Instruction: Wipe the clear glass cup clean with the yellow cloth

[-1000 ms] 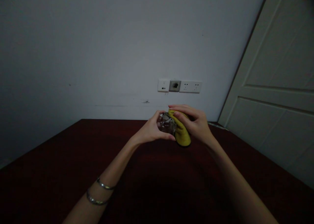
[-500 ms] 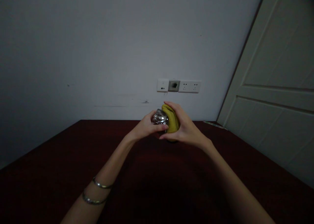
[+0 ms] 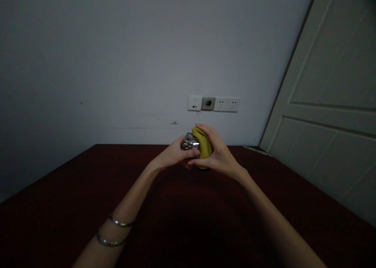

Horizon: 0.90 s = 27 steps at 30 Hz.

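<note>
My left hand [image 3: 176, 154] is closed around a shiny, silvery object [image 3: 191, 141] with a faceted, reflective surface; its exact kind does not show. Pressed against that object's right side is a folded yellow cloth [image 3: 205, 145]. My right hand [image 3: 217, 150] wraps the cloth, fingers over its top and thumb beneath. Both hands meet above the far part of the dark red table [image 3: 164, 197]. The fingers hide part of the silvery object, and the cloth covers its right end. Two silver bangles [image 3: 113, 242] circle my left forearm.
Beyond the table's far edge rises a pale wall [image 3: 132, 64] bearing a row of sockets [image 3: 225, 104]. A panelled white door [image 3: 329, 115] stands at the right. A thin flat strip [image 3: 257, 150] lies near the table's far right corner.
Both hands have shifted very slightly left with the cloth and silvery object. The silvery object appears slightly turned, and both grips are kept.
</note>
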Available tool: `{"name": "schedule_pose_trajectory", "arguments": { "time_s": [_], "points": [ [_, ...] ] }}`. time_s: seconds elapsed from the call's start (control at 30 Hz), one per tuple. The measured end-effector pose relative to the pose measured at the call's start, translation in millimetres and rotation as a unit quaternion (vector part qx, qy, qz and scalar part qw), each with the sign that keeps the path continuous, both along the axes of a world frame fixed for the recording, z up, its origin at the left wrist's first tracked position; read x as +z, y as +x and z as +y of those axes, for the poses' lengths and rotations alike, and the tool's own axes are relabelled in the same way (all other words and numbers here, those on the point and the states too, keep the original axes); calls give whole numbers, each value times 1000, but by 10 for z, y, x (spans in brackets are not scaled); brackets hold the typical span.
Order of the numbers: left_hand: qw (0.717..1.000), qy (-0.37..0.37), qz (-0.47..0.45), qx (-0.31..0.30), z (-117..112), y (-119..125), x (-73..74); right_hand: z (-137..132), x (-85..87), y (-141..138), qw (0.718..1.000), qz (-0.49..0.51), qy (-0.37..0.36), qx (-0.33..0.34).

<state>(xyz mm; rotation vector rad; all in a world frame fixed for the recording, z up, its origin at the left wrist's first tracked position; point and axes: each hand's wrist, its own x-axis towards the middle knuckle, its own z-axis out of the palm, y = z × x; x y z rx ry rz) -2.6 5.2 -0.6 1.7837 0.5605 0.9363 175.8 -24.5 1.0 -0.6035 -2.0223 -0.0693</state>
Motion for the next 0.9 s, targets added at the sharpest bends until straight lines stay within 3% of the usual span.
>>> {"name": "schedule_pose_trajectory", "arguments": {
  "time_s": [0.17,0.3,0.6,0.9],
  "points": [
    [996,9,56,-61,89,-128,-24,10,-14,-17,1000,5,-8,5],
    [990,78,82,-81,92,-179,-26,48,-41,-33,998,58,-33,-4],
    [991,126,51,18,85,-102,-88,47,31,-42,953,232,-197,-13],
    [984,168,17,56,25,24,-101,4,82,-107,933,241,-267,8]
  ]
}}
